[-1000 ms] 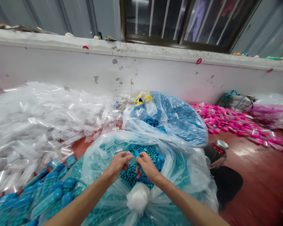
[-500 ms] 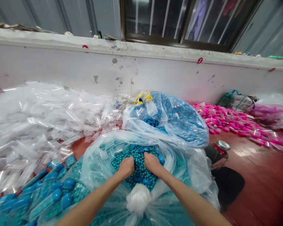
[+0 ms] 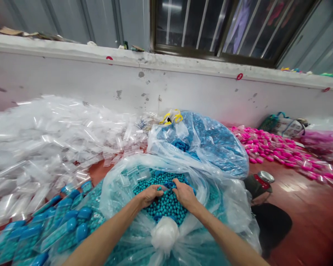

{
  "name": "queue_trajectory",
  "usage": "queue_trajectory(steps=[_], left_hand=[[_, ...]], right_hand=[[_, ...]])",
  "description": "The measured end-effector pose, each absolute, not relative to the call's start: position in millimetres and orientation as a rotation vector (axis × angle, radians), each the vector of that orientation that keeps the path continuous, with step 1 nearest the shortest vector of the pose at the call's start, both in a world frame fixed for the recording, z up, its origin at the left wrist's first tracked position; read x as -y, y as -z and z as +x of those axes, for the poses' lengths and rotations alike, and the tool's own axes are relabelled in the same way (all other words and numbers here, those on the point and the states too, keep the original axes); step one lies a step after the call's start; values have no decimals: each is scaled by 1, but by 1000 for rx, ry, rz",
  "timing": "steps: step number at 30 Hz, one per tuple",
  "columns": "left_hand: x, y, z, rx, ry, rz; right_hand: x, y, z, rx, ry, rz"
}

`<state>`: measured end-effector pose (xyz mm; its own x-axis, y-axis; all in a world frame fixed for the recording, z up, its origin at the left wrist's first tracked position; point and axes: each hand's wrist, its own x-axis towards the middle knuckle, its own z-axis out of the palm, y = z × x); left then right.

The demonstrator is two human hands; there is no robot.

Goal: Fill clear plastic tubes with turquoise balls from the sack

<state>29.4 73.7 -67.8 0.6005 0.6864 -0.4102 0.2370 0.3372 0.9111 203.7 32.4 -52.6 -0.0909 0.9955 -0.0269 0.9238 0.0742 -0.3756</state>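
hidden: left hand [image 3: 150,194] fingers in teal beads [image 3: 166,203] | cut off: filled tubes [image 3: 30,240] at left edge

Teal beads [image 3: 166,203] fill a clear bag [image 3: 116,184], beside blue-capped tubes [image 3: 63,225], pink-capped tubes [image 3: 269,147] and a reddish-brown floor [image 3: 308,207].

Bright, even light overall. Soft white glare on the heap of clear plastic sleeves [image 3: 44,140] far left of the fingers [image 3: 158,189] and on the red-brown glossy floor [image 3: 299,184] to their right. Motion blur smears the left edge and bottom corners. Wide-angle bend curves the white concrete ledge [image 3: 183,66] beyond the fingers. Shadows faint; centre sharp.
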Motion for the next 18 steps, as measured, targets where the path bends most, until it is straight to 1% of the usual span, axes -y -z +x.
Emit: queue_trajectory(steps=[2,7,9,12,14,18], left_hand=[[-73,67,30,-917,-377,1191],[-74,71,33,-1008,-408,1194],[-76,74,35,-1112,-410,1228],[-81,80,44,-1287,-395,1275],[-86,83,53,-1350,-400,1295],[-92,85,66,-1302,-410,1276]], right_hand=[[-32,53,203,2103,-436,-1912],[-35,48,202,2101,-543,-1779],[-34,45,201,2130,-459,-1828],[-29,45,198,2179,-249,-2034],[-27,47,194,2169,-192,-2157],[-29,51,189,2077,-429,-2093]])
